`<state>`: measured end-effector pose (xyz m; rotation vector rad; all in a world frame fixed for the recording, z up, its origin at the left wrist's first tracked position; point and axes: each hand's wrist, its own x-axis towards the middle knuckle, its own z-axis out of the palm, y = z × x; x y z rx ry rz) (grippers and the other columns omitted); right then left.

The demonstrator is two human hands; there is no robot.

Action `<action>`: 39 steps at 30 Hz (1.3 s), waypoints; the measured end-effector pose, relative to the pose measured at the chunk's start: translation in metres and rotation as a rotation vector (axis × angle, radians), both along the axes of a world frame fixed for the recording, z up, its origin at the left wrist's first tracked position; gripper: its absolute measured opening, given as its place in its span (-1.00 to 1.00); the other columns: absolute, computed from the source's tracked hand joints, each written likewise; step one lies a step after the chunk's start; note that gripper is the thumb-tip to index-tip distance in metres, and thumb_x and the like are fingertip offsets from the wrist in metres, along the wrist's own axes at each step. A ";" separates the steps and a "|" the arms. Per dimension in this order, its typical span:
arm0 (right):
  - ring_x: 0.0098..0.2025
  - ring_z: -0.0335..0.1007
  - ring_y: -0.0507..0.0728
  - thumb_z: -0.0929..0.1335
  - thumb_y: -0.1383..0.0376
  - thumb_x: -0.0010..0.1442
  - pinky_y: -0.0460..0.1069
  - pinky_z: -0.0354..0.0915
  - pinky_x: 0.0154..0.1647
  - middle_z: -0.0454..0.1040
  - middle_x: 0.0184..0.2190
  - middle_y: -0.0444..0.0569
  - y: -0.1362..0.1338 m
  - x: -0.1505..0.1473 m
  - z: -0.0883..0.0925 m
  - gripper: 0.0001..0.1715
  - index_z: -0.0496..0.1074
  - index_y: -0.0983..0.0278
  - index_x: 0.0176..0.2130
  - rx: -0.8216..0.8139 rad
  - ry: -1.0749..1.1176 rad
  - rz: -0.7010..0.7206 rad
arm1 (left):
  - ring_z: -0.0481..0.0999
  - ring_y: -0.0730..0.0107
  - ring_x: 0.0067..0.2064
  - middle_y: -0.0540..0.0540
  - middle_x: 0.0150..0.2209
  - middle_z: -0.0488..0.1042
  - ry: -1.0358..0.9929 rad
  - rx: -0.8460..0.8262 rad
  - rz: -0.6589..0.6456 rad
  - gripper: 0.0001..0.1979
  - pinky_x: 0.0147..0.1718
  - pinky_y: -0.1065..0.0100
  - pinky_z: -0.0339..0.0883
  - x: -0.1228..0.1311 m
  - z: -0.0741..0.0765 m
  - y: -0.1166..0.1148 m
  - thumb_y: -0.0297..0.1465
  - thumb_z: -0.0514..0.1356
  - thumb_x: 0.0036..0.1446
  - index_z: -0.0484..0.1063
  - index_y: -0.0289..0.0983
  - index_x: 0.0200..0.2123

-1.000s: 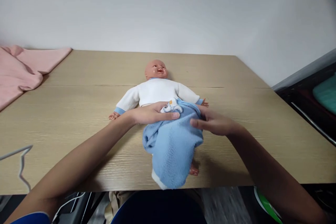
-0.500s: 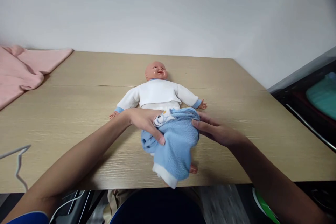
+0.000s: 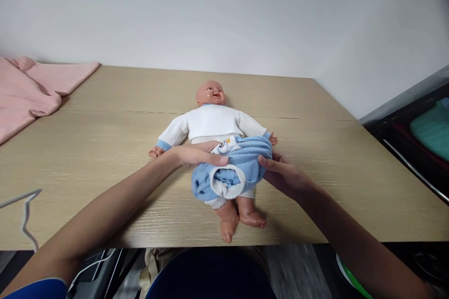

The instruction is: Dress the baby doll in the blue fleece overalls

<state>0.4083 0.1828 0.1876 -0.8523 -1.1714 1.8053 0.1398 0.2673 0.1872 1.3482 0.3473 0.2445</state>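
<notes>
A baby doll [image 3: 216, 124] lies on its back on the table, head toward the wall and bare feet toward me. It has a white top with blue cuffs and white bottoms. Over its legs I hold bunched light blue doll pants [image 3: 248, 168], with a white cuff facing me and a cartoon print at the upper edge. My left hand [image 3: 199, 154] grips the left side, thumb on top. The right side is pinched by my right hand [image 3: 280, 170], thumb in front and fingers behind. Cloth hides most of my fingers.
A pink cloth [image 3: 31, 91] is spread at the table's far left. At the left front edge stands a bent white wire [image 3: 25, 217]. A wall rises behind the wooden table [image 3: 336, 177]. To the right is a dark case with teal cloth [image 3: 433, 126].
The light blue pants have been raised and gathered upward, so the hanging white-cuffed leg now faces me as a ring. The doll's feet and lower legs have come into sight.
</notes>
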 end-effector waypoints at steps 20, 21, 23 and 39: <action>0.07 0.63 0.31 0.48 0.24 0.27 0.20 0.52 0.16 0.69 -0.06 -0.02 -0.031 -0.028 0.019 -0.74 0.60 0.14 -0.02 0.353 -0.581 -0.363 | 0.61 0.04 0.03 -0.11 -0.02 0.69 0.174 0.506 0.127 -0.67 0.14 0.06 0.47 0.019 0.013 -0.020 -0.25 0.32 0.21 0.57 -0.25 0.00; 0.00 0.61 0.31 0.45 0.25 0.26 0.21 0.52 0.10 0.67 -0.11 -0.01 -0.032 -0.027 0.020 -0.77 0.58 0.15 -0.06 0.445 -0.679 -0.408 | 0.61 0.03 0.05 -0.13 0.03 0.69 0.176 0.541 0.149 -0.64 0.16 0.04 0.47 0.020 0.013 -0.022 -0.25 0.29 0.22 0.56 -0.26 0.04; -0.06 0.55 0.35 0.47 0.24 0.23 0.25 0.48 0.08 0.60 -0.18 0.04 -0.034 -0.023 0.020 -0.85 0.51 0.15 -0.16 0.723 -0.935 -0.530 | 0.62 0.01 0.08 -0.17 0.07 0.69 0.139 0.584 0.140 -0.65 0.18 0.03 0.48 0.022 0.012 -0.025 -0.27 0.26 0.24 0.55 -0.26 0.05; -0.15 0.64 0.32 0.39 0.16 0.28 0.12 0.42 -0.17 0.70 -0.12 0.02 -0.079 -0.013 0.018 -0.64 0.50 0.17 0.05 0.332 -1.068 -0.196 | 0.59 -0.22 0.17 -0.35 0.12 0.58 0.434 0.962 0.108 -0.27 0.22 -0.09 0.42 0.025 0.003 -0.046 -0.24 0.42 0.21 0.26 -0.31 0.35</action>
